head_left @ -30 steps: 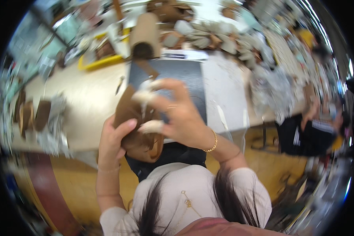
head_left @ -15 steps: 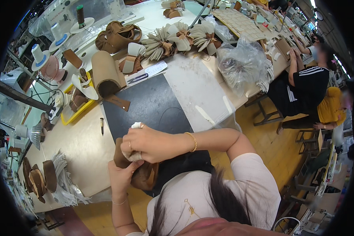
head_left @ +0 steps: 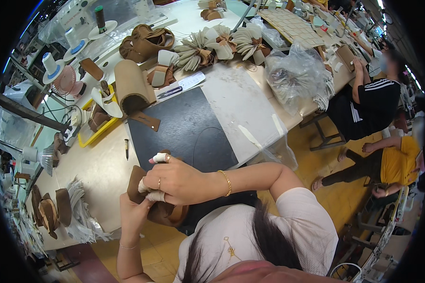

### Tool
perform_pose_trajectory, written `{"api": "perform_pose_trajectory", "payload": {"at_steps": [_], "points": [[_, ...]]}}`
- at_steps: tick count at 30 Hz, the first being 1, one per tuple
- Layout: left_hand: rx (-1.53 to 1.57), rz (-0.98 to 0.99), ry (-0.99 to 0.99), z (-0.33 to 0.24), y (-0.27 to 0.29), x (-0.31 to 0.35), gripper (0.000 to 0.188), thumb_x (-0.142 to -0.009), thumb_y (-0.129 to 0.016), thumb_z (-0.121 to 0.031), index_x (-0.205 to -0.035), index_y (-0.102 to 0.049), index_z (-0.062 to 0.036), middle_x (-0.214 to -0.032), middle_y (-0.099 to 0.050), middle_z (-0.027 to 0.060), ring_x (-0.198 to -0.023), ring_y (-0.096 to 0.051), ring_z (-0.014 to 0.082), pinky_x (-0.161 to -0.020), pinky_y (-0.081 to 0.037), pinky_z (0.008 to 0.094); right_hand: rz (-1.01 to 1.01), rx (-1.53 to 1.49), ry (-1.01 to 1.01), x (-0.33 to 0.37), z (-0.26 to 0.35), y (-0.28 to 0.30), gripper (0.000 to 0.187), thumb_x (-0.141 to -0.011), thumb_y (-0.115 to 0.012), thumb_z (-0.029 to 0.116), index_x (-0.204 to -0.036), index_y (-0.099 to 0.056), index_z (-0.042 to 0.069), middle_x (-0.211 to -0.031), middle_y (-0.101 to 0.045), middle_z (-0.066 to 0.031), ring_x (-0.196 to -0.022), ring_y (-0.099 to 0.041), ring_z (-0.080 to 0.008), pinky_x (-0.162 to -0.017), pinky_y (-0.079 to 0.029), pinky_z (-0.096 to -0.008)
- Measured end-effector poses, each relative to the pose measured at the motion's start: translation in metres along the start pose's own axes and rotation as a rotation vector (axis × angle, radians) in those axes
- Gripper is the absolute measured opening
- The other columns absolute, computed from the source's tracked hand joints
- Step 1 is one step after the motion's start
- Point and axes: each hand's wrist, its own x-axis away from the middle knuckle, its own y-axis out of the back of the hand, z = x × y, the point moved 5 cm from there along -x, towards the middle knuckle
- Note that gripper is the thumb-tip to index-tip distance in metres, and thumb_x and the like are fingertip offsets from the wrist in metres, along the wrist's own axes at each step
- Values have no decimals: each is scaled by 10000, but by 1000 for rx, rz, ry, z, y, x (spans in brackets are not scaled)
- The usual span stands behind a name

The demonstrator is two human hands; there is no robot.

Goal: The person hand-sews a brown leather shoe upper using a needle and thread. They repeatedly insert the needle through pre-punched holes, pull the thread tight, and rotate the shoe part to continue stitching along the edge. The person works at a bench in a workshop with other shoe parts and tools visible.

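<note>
The leather piece (head_left: 166,214), brown and curved, is positioned at the near edge of the table (head_left: 97,167), in front of the person's body. The left hand (head_left: 133,211) grips the leather piece from the left side. The right hand (head_left: 182,181) lies across the top of the piece with fingers bent inward; whether it grips the piece cannot be told. White wraps cover several fingers (head_left: 160,157) of the right hand.

A black mat (head_left: 186,129) lies on the table beyond the hands. A brown strap (head_left: 147,121) overlaps its far left corner, next to a brown roll (head_left: 129,85). A slim tool (head_left: 126,149) lies left of the mat. A yellow tray (head_left: 100,137) is located farther left. A plastic bag (head_left: 293,80) sits at far right.
</note>
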Motion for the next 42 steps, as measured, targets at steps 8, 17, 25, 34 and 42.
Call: {"api": "perform_pose_trajectory", "payload": {"at_steps": [8,17,25,34,42], "points": [[-353,52,151,-5,-25,-1,359,-693,-833,-126,-961,-653,33,-851,-673,40,-792,-608,130,-749,-508,281,-157,-628,-456,-25,-47,58,96,-889,-603,129,-869,-553,49,-794,-606,-57,-767,-610,-164,-850,-477,-333],[-241,-39,399,18,44,13,761,-499,-929,-148,-1107,-536,88,-1020,-639,133,-921,-609,193,-829,-504,308,-657,-1073,-565,52,-269,276,55,-898,-583,114,-864,-572,71,-796,-607,-48,-696,-589,-166,-681,-497,-274],[-107,-317,362,37,191,45,877,-493,-915,-241,-1208,-504,59,-1071,-616,122,-988,-578,207,-886,-467,315,-487,820,-714,237,-214,666,371,-907,-496,20,-1274,-521,-25,-1205,-576,-156,-1006,-597,-208,-828,-512,-281],[-96,-286,136,56,259,70,636,-623,-870,-272,-1089,-584,52,-972,-641,65,-853,-583,122,-784,-475,239,-908,-118,-593,260,-220,767,195,-817,-525,-82,-948,-492,59,-746,-359,-13,-625,-366,-121,-536,-335,-237],[28,-283,142,79,229,52,313,-793,-759,-237,-960,-662,10,-856,-673,33,-770,-614,103,-706,-503,236,-907,-53,-641,184,-245,700,115,-857,-575,10,-966,-607,24,-1075,-483,-125,-882,-496,-226,-708,-444,-281]]}}
